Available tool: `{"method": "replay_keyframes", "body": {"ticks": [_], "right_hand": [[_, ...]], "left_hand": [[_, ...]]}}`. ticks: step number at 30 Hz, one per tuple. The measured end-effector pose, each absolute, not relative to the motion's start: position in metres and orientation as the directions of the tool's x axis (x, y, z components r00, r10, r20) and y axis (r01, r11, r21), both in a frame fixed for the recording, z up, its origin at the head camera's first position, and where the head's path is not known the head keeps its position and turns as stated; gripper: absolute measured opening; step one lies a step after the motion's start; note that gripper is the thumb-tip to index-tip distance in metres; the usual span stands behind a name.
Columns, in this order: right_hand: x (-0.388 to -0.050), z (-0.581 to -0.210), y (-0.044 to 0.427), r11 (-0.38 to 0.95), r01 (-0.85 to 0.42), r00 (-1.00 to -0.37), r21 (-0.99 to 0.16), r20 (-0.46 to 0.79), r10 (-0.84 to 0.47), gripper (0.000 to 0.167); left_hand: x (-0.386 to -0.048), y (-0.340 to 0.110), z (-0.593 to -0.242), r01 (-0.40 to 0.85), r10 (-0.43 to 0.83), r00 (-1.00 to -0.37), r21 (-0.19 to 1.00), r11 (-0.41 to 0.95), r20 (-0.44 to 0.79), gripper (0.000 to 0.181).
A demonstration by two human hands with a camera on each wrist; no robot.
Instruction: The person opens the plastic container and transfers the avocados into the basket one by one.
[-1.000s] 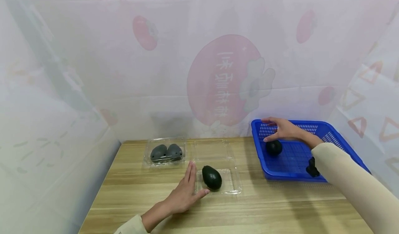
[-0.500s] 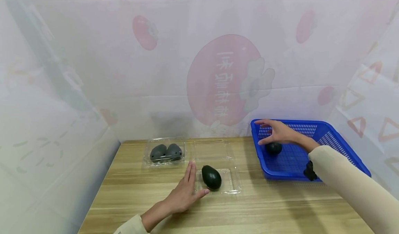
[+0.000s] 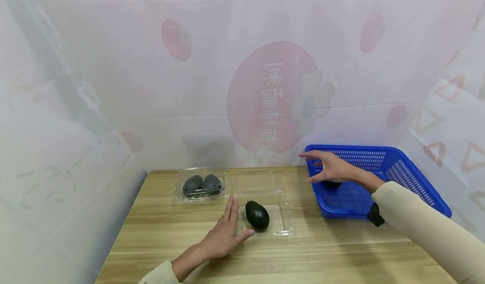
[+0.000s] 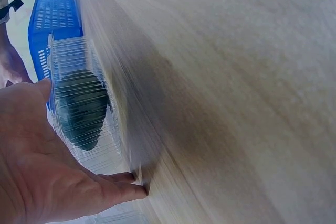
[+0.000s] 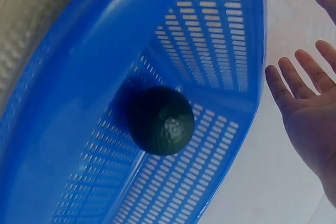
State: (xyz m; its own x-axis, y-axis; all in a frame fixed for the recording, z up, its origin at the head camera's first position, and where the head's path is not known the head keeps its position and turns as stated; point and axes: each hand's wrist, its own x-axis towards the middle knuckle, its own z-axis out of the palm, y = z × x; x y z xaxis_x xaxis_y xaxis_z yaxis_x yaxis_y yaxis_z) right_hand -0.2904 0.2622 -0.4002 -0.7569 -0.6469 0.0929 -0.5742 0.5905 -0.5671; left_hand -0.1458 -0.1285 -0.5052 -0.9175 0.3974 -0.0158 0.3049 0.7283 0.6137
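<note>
Left of the basket, an avocado lies in an open box beside the left hand, its fingers straight. Over the basket's left rim, the right hand is spread, holding nothing; a second avocado sits inside. A nudge to the box could roll its avocado. Since the earlier frame, the right hand has shifted left.
</note>
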Motion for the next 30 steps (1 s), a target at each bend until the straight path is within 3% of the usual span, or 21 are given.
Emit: {"method": "replay_keyframes", "body": {"ticks": [7,30], "right_hand": [[-0.284,-0.400,0.249,0.509,-0.635,-0.693,-0.580,0.138,-0.707,0.080],[-0.264,-0.407,0.216,0.405,-0.667,-0.586,-0.625,0.105,-0.804,0.084]], "left_hand": [[-0.146,-0.129,-0.505,0.300,0.397,-0.917,0.618,0.727,-0.023,0.108],[-0.146,-0.128,-0.503,0.298,0.398,-0.917,0.620,0.726,-0.026,0.109]]}}
